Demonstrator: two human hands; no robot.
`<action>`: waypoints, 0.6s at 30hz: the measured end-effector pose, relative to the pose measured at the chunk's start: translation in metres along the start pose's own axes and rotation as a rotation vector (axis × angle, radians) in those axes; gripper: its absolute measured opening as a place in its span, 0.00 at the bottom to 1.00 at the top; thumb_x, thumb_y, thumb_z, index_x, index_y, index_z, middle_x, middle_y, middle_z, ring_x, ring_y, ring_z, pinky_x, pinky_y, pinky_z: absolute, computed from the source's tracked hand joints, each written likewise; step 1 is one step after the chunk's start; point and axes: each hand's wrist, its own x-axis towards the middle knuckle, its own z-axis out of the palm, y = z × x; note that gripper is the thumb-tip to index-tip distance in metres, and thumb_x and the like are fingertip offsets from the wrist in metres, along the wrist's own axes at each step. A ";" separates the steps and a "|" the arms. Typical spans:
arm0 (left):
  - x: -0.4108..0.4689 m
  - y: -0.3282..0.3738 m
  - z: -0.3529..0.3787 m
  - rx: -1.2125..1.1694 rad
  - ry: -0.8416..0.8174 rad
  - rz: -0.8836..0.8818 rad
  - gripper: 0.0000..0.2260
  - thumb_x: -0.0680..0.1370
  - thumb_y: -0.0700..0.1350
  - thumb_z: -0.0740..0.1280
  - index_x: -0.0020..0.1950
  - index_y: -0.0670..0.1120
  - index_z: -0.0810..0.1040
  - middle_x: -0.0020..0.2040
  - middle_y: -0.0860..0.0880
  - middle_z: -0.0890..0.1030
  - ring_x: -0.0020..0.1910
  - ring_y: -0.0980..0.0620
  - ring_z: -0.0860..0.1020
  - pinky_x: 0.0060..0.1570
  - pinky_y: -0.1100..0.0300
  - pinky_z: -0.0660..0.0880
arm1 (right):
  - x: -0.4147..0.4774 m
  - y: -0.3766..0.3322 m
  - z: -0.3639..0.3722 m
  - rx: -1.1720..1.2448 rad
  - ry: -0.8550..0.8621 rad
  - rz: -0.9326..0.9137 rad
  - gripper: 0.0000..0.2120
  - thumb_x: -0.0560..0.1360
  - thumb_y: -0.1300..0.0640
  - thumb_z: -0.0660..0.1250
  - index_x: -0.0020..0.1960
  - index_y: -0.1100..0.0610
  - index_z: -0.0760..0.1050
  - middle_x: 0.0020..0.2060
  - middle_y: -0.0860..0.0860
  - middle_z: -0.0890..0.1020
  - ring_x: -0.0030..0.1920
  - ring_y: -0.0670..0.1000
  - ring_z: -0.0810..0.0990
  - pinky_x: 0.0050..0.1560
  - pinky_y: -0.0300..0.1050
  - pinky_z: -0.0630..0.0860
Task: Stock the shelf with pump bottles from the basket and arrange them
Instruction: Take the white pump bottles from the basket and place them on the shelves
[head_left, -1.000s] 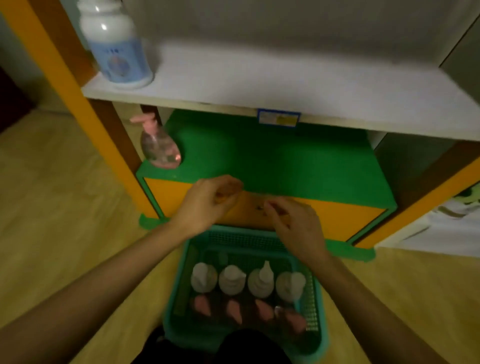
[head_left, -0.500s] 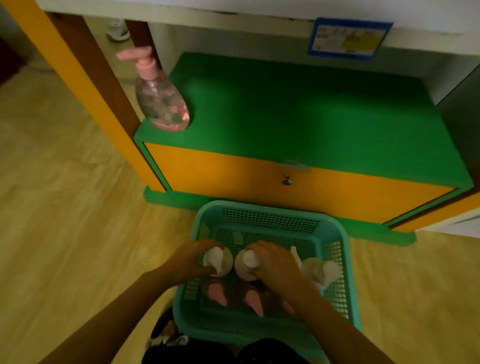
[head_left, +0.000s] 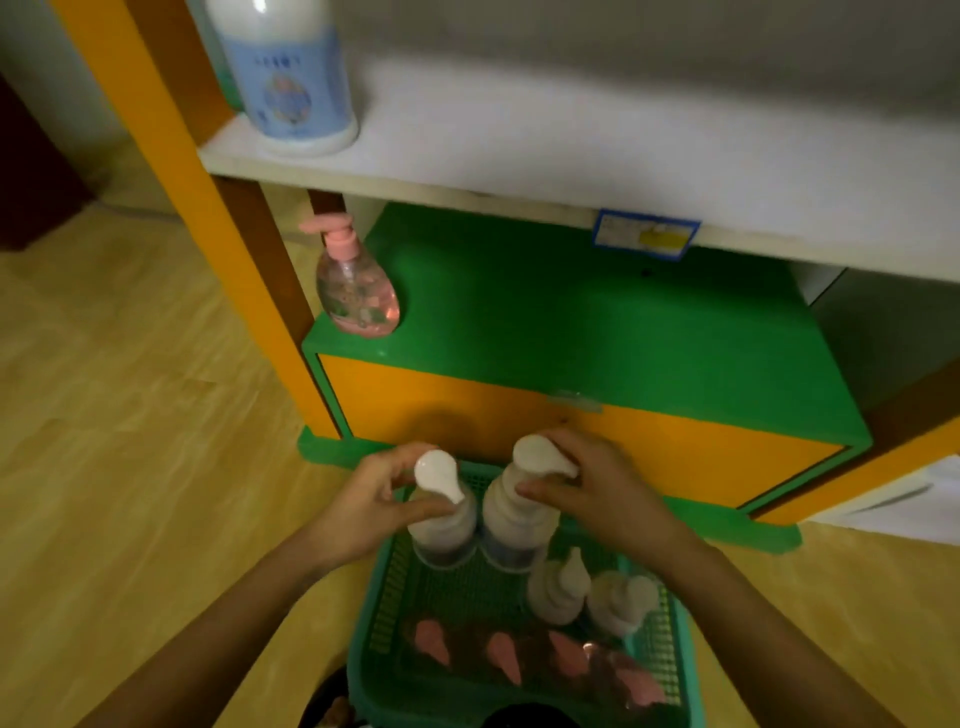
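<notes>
Both hands lifting a white pump bottle each above the teal basket (head_left: 387, 613): left hand (head_left: 363, 506) fingers clamped on the left bottle (head_left: 441, 519) neck, right hand (head_left: 597, 493) fingers clamped on the right bottle (head_left: 514, 514), gripping high for upright carrying toward the green shelf (head_left: 597, 322) beyond the basket, where a pink pump bottle (head_left: 356, 288) is standing

We see our two bare forearms, no sleeves, watch or bands on them, ending in our left hand (head_left: 363, 506) and right hand (head_left: 597, 491), both without gloves or rings, just above the teal perforated plastic basket (head_left: 675, 654); below it, dark clothing.
</notes>
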 end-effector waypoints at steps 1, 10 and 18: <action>0.002 0.017 -0.005 -0.025 0.014 0.015 0.14 0.68 0.35 0.73 0.52 0.41 0.77 0.48 0.48 0.81 0.47 0.60 0.79 0.46 0.69 0.74 | 0.002 -0.014 -0.016 -0.012 0.025 -0.021 0.14 0.68 0.48 0.72 0.52 0.48 0.74 0.44 0.42 0.77 0.45 0.42 0.75 0.40 0.34 0.67; 0.013 0.164 -0.058 -0.016 0.047 0.245 0.17 0.67 0.48 0.70 0.55 0.49 0.76 0.52 0.56 0.81 0.50 0.59 0.79 0.47 0.71 0.75 | -0.001 -0.140 -0.135 -0.050 0.216 -0.214 0.16 0.70 0.47 0.68 0.55 0.49 0.74 0.49 0.45 0.79 0.50 0.45 0.78 0.49 0.44 0.78; 0.019 0.217 -0.083 0.030 0.095 0.276 0.13 0.72 0.41 0.69 0.56 0.49 0.74 0.50 0.52 0.81 0.48 0.65 0.78 0.42 0.74 0.74 | 0.004 -0.239 -0.224 -0.071 0.330 -0.333 0.11 0.71 0.46 0.67 0.51 0.49 0.75 0.44 0.42 0.80 0.45 0.41 0.79 0.45 0.34 0.75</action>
